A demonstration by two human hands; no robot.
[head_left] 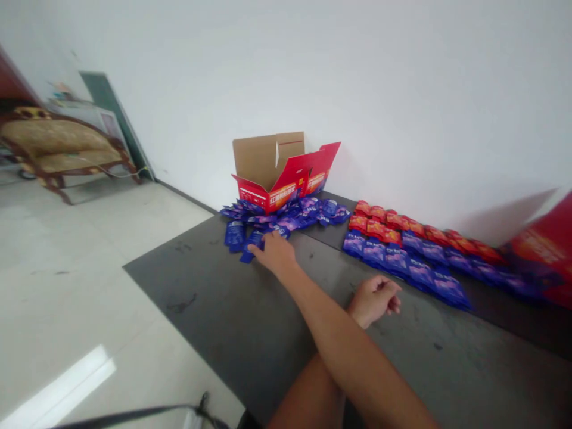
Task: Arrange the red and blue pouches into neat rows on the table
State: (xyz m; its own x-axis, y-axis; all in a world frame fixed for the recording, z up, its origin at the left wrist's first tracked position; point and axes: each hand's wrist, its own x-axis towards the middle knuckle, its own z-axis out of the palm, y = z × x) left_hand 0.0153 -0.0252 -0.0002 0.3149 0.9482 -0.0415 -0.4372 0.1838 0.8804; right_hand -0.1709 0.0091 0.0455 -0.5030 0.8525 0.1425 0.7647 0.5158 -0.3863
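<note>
Flat and open-fingered, the right hand (274,250) rests on the heap of blue foil sachets (290,219) at eleven o'clock, the left hand (373,298) loosely curled and empty; pinching one sachet's edge should lift it singly.

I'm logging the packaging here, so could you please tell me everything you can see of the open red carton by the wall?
The red carton is printed cardboard, red outside with white and yellow lettering, plain brown inside. It stands open on the dark surface near the white wall, flaps raised: a tall brown one behind, red ones to the right. Its contents are hidden. Loose blue packets are heaped against its front, touching it.
</note>
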